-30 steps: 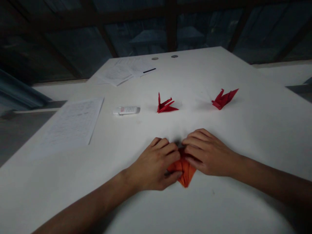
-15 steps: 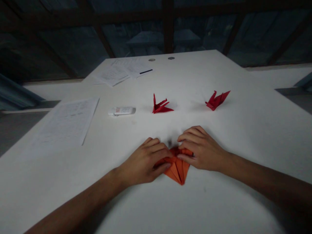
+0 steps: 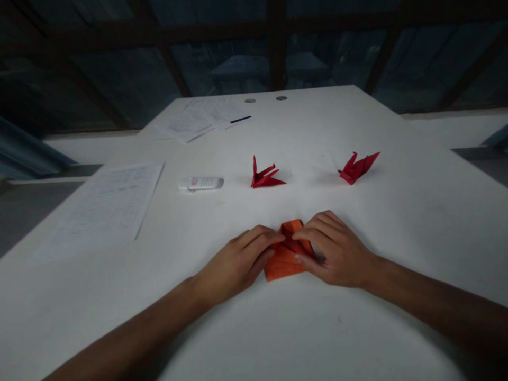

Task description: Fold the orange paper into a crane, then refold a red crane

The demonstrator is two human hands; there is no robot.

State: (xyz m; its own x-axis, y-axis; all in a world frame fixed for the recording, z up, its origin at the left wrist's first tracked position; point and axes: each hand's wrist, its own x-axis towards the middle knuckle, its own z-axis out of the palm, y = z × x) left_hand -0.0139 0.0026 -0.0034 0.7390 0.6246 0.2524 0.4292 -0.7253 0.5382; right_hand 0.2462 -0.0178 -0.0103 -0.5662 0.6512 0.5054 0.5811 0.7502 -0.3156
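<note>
The left hand (image 3: pixel 238 260) is curled and partly closed, and the left side of the orange paper (image 3: pixel 283 270) is held by its thumb and fingertips. The right hand (image 3: pixel 339 251) is bent too, with a small gap seen between thumb and first finger, and the right side of the orange paper is held there. The orange paper is laid on the white table (image 3: pixel 337 328), between the hands. Its straight edge is turned to the person, and its narrower folded end is pointed away. Its sides are partly hidden by fingers, so its long axis cannot be told for sure. Past the orange paper, a red paper bird (image 3: pixel 266 177) is seen a bit to the left, and another red bird (image 3: pixel 358 168) to the right. Farther left of it, a white plastic thing (image 3: pixel 201 183) and a written sheet (image 3: pixel 107 203) are seen. Far beyond it, more sheets (image 3: pixel 194 119) and two small round discs (image 3: pixel 250 100) are spread.
</note>
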